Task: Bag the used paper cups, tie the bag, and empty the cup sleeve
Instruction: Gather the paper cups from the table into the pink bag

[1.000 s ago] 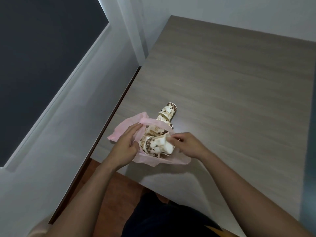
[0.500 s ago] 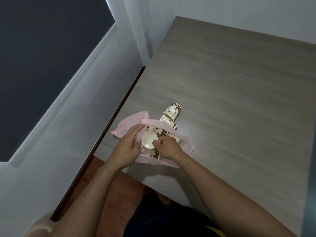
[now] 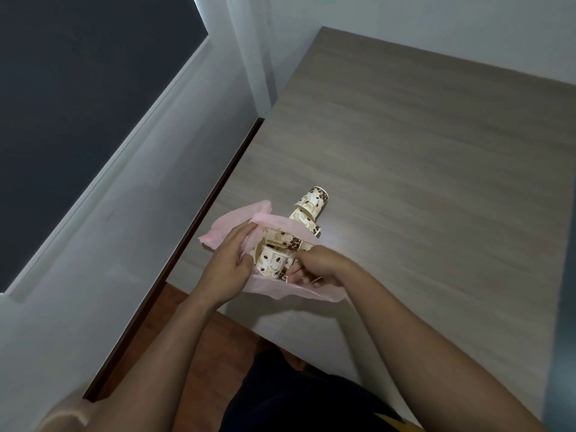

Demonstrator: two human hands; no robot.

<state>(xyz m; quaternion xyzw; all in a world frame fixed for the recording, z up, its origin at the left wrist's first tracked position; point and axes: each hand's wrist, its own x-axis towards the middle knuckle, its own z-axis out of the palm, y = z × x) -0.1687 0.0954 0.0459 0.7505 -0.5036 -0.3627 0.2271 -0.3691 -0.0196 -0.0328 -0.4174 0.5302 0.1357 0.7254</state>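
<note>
A thin pink plastic bag (image 3: 237, 220) lies open at the near left corner of the wooden table (image 3: 420, 169). Several paper cups printed with coffee beans are inside it; one cup (image 3: 271, 262) lies at the mouth between my hands. My left hand (image 3: 229, 265) grips the bag's left rim and holds it up. My right hand (image 3: 314, 265) is curled at the bag's mouth, fingers against the cups and the lower rim. Two nested cups (image 3: 313, 204) lie on their side on the table just beyond the bag.
A white wall and a dark window pane (image 3: 78, 88) run along the left of the table. A reddish-brown floor (image 3: 199, 344) shows below the table's near edge. My dark clothing fills the bottom of the view.
My right hand has pushed a cup down into the bag and now curls at its lower rim. The cup's open mouth, seen half a second ago, has turned sideways. My left hand keeps the rim.
</note>
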